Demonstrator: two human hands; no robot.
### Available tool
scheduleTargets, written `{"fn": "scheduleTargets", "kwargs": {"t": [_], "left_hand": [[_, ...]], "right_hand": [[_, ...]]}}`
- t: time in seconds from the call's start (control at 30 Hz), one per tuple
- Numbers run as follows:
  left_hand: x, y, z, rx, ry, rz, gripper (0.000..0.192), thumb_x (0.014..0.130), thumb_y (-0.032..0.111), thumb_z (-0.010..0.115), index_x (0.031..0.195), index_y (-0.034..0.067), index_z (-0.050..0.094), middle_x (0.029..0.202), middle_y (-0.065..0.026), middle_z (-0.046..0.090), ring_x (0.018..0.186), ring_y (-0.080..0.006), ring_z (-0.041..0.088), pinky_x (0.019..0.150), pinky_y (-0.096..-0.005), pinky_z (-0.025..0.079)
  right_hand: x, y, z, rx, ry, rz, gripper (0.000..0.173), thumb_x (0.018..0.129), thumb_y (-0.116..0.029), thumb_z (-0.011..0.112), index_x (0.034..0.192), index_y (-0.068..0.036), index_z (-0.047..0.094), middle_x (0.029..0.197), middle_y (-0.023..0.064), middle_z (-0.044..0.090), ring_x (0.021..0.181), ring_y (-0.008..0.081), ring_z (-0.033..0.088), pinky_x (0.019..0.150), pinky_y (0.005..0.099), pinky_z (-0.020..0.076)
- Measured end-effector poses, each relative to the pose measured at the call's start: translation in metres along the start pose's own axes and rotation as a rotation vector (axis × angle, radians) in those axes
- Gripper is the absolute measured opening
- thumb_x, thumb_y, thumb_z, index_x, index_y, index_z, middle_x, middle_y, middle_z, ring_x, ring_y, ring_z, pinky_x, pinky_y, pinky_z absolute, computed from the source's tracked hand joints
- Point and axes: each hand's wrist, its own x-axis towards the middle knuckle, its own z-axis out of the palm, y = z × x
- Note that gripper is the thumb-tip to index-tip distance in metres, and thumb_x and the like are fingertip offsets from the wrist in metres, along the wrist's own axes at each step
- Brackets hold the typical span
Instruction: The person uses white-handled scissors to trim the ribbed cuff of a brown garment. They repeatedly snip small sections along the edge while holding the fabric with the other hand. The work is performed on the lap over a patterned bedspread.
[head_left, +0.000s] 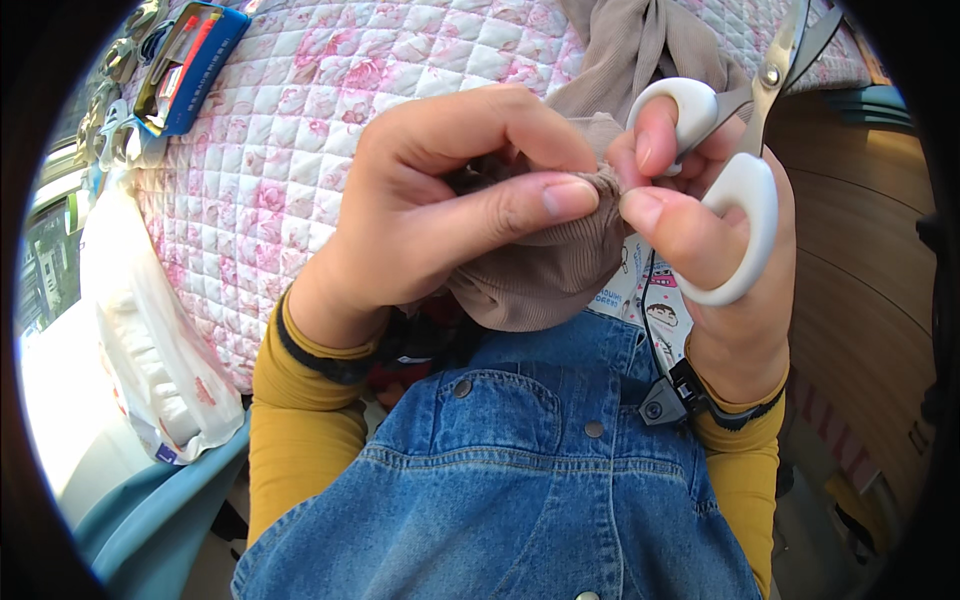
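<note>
My left hand (442, 195) pinches the gathered edge of a taupe ribbed cloth (555, 277) between thumb and forefinger. Close beside it, the thumb and a fingertip of my right hand (720, 232) meet at the same edge; whether they grip a thread or the cloth is too small to tell. White-handled scissors (769, 75) hang on my right hand, with the thumb through one loop and a finger through the other. Their metal blades point away to the upper right, partly apart. More of the ribbed cloth lies beyond my hands on the quilted cover.
A pink floral quilted cover (262, 195) spreads out before me. At its left back stand a blue tin (206, 71) with small tools and several clips (120, 127). A white plastic bag (161, 360) lies at the left, near a window. Wooden panelling (862, 225) is at the right.
</note>
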Motion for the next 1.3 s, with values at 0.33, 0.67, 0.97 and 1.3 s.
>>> {"fn": "scheduleTargets", "kwargs": {"t": [0.33, 0.67, 0.97, 1.3], "left_hand": [[0.008, -0.009, -0.005, -0.045, -0.066, 0.186, 0.018, 0.085, 0.018, 0.067, 0.081, 0.003, 0.058, 0.097, -0.0128, 0.059, 0.091, -0.0193, 0.053, 0.084, -0.0312, 0.043], [0.005, -0.006, -0.009, -0.079, -0.039, 0.177, 0.021, 0.087, 0.022, 0.067, 0.084, 0.003, 0.058, 0.095, -0.0134, 0.059, 0.088, -0.0197, 0.054, 0.081, -0.0332, 0.045], [0.005, -0.007, -0.012, 0.069, 0.008, 0.301, 0.021, 0.089, 0.022, 0.066, 0.089, 0.002, 0.06, 0.098, -0.0149, 0.06, 0.089, -0.0197, 0.056, 0.078, -0.0304, 0.047], [0.006, -0.007, -0.014, 0.125, 0.0, 0.34, 0.019, 0.089, 0.019, 0.065, 0.088, 0.001, 0.06, 0.098, -0.0151, 0.06, 0.088, -0.0191, 0.057, 0.078, -0.0298, 0.047]], "right_hand": [[0.002, 0.004, 0.004, 0.119, 0.039, 0.131, 0.025, 0.073, -0.014, 0.066, 0.093, -0.006, 0.053, 0.082, 0.0006, 0.057, 0.079, 0.0075, 0.055, 0.065, 0.021, 0.0402], [-0.022, -0.009, -0.029, 0.302, -0.379, 0.521, 0.055, 0.064, -0.046, 0.085, 0.08, 0.003, 0.063, 0.067, 0.0102, 0.066, 0.046, 0.0028, 0.046, 0.043, 0.016, 0.0298], [-0.037, -0.015, -0.037, 0.389, -0.402, 0.767, 0.024, 0.074, -0.012, 0.083, 0.076, 0.002, 0.063, 0.073, 0.0077, 0.068, 0.064, 0.0073, 0.063, 0.055, 0.0176, 0.0461], [-0.034, -0.017, -0.037, 0.382, -0.396, 0.8, 0.022, 0.075, -0.011, 0.081, 0.075, 0.003, 0.064, 0.072, 0.0093, 0.069, 0.065, 0.0102, 0.065, 0.058, 0.0199, 0.0501]]}}
